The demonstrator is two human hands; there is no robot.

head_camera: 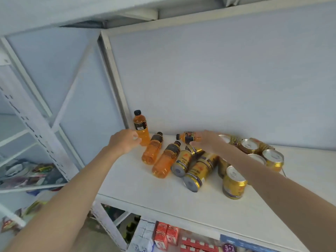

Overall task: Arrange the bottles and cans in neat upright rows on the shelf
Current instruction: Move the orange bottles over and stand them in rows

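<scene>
while most of the drinks lie toppled, the step in hand looks like standing bottles one by one at the back corner, and doing it well means working from the white shelf (163,197) inward to each small grip. the shelf carries everything; its bare front lies on the near side of both sets of fingers. the gold cans (234,182) crowd under and beyond the right forearm, some upright, some on their sides, so that arm should lift clear rather than sweep across them. two fallen bottles (160,160) lie side by side between the two hands, caps pointing to the back wall. the upright bottle (141,127) stands just past the left hand (125,142), whose curled fingers (135,140) sit at its base; whether they truly grip it or only touch it i cannot tell. the right hand (209,142) reaches with fingers spread apart over a small lying bottle (189,137), not yet closed on it. i judge the best move is to take that bottle round its middle, tip it up cap-first, and set it close beside the standing one, steadying the row with the left hand.
</scene>
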